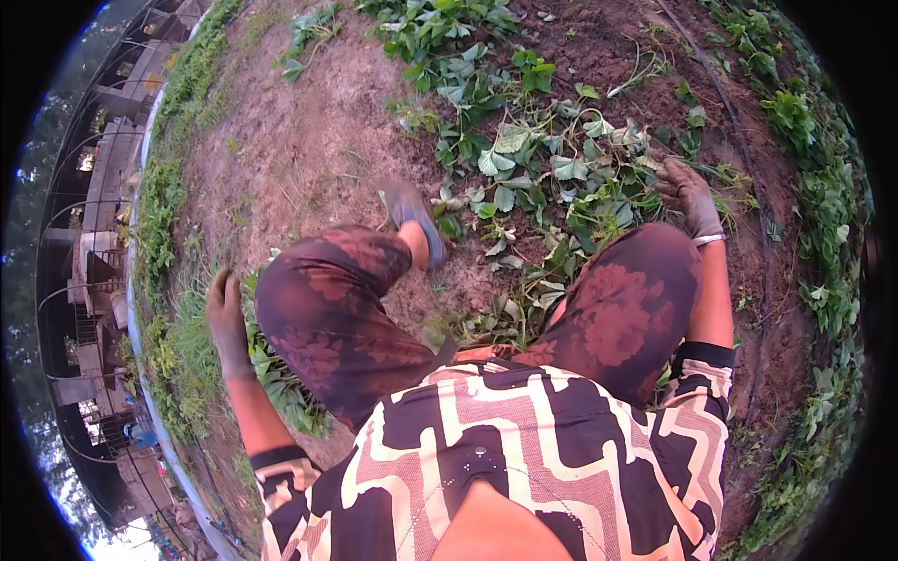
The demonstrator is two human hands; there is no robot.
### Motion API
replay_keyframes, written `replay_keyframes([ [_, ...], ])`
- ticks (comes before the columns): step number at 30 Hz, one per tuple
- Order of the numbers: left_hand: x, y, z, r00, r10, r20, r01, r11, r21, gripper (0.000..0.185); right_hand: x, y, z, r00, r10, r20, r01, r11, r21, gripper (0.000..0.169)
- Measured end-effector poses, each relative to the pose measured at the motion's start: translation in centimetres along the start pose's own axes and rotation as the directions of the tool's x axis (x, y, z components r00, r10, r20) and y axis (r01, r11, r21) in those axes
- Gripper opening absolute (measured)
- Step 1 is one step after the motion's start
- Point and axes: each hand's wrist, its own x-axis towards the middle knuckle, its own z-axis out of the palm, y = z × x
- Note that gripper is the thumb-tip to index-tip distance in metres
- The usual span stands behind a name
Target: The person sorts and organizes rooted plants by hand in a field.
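My left hand point(228, 322), in a thin soiled glove, hangs beside my left knee over weedy ground. Its fingers are loosely bent, with nothing visible in them. Some green leaves point(287, 389) show between that arm and my left leg. My right hand point(684, 188), also gloved, is just beyond my right knee, at the edge of a heap of strawberry plants point(540, 158). Many of those leaves droop and show pale undersides. The right fingertips are close to a pale leaf, but their undersides are hidden, so a grip cannot be made out.
A dark drip line point(744, 140) runs along the soil at my right, with a leafy plant row point(828, 203) past it. To the left lie bare soil point(295, 140), weeds point(186, 350) and a pale border strip point(144, 365). Structures with curved hoops point(98, 280) stand beyond.
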Motion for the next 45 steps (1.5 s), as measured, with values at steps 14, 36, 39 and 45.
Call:
replay_keyframes([
  [14,0.6,-18.2,27.4,0.544,-0.495,0.678,0.156,0.853,0.497,0.033,12.2,-8.4,2.5,0.941,0.291,0.174,-0.137,0.795,-0.591,0.045],
  [36,13.3,-16.8,28.8,0.269,-0.641,0.719,0.128,0.763,0.633,0.032,27.0,-15.9,20.6,0.996,0.067,0.06,-0.019,0.809,-0.587,0.048],
  [39,14.4,-17.1,29.3,0.279,-0.63,0.725,0.102,0.77,0.63,0.031,24.4,-12.4,23.5,0.966,0.253,0.058,-0.182,0.82,-0.543,0.047],
  [45,14.3,-18.1,30.4,0.298,-0.597,0.744,0.064,0.791,0.609,0.031,23.2,-4.0,29.3,0.916,0.357,0.184,-0.137,0.707,-0.694,0.043],
])
